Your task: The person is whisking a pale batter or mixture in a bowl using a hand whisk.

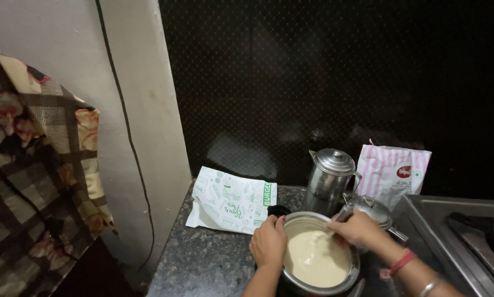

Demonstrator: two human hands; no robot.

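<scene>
A round steel pot [296, 221] sits on the dark speckled counter, filled with pale cream batter [315, 258]. My left hand [268, 241] grips the pot's left rim. Over the pot's right side, my right hand [360, 228] is closed around a thin utensil whose tip dips into the batter; the utensil is mostly hidden by my fingers. A red thread and a metal bangle circle my right wrist [402, 263].
A lidded steel jug [329, 179] and a smaller steel lidded vessel [374, 210] stand behind the pot. A pink-striped white pouch [392, 170] leans on the dark wall. A white-and-green paper bag [231, 201] lies left. A stove [461, 231] is right; checked cloth [38, 165] hangs far left.
</scene>
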